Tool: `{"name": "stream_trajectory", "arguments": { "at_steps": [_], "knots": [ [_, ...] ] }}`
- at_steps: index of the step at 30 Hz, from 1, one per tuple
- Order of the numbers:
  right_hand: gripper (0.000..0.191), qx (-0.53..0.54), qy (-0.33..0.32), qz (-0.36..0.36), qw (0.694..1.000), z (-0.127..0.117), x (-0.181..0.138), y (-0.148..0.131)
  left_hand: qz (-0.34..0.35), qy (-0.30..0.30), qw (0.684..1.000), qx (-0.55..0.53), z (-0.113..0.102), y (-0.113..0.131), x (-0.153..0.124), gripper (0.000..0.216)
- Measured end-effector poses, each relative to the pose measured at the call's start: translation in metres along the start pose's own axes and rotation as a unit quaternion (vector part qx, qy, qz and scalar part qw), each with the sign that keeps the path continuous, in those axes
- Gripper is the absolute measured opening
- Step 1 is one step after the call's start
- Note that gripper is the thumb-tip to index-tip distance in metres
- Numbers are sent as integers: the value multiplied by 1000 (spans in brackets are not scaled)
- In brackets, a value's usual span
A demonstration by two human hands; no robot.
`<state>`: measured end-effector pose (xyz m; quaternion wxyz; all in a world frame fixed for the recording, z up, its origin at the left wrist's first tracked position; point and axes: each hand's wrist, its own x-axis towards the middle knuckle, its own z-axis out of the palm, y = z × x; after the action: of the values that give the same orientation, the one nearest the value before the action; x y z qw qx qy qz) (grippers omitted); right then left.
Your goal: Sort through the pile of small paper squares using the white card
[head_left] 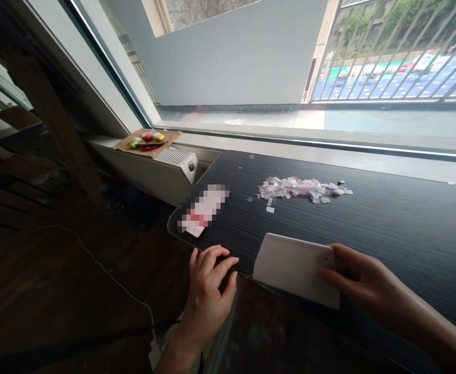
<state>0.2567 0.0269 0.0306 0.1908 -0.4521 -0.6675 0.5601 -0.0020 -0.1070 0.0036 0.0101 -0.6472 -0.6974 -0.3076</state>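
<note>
My right hand [354, 275] grips the right end of a flat white rectangular piece [290, 267] with a small hole near one corner, thumb on the near face. The piece is tilted at the front edge of the black table [387, 223]. To its left, my left hand [212, 288] is at the table edge, its fingers bent and apart with nothing visible in them. Beyond the white piece lies a heap of small pale paper-like scraps [298, 188], with a few loose bits around it. A blurred-out pink and white card-like item [204, 210] lies near the table's left corner.
A white radiator [177, 158] stands left of the table, below the window. On it rests a cardboard piece [126, 143] with small colourful items. A white cable [103, 267] runs across the dark floor at left. The window ledge [329, 156] borders the table's far side.
</note>
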Motion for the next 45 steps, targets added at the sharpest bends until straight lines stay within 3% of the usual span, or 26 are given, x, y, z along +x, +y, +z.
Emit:
{"name": "stream_trajectory", "arguments": {
  "at_steps": [18, 27, 30, 36, 41, 45],
  "knots": [
    [26, -52, 5, -2, 999, -23, -14, 12, 4, 7, 1000, -1, 0, 0, 1, 28],
    [30, -39, 42, -10, 998, -13, -29, 0, 3, 10, 1000, -3, 0, 1, 1, 27],
    [22, -89, 61, -42, 993, -7, -17, -16, 1, 8, 1000, -5, 0, 1, 2, 26],
    [15, -153, 32, -123, 980, 11, 6, -35, -13, -5, 1000, -14, 0, -1, 0, 29],
    [18, -194, 30, -120, 973, -12, -9, -24, -16, -7, 1000, -10, 0, 0, -1, 29],
    [21, -174, 70, -90, 978, -25, -9, -19, -17, -2, 1000, -9, 0, 0, 0, 29]
  ]
}}
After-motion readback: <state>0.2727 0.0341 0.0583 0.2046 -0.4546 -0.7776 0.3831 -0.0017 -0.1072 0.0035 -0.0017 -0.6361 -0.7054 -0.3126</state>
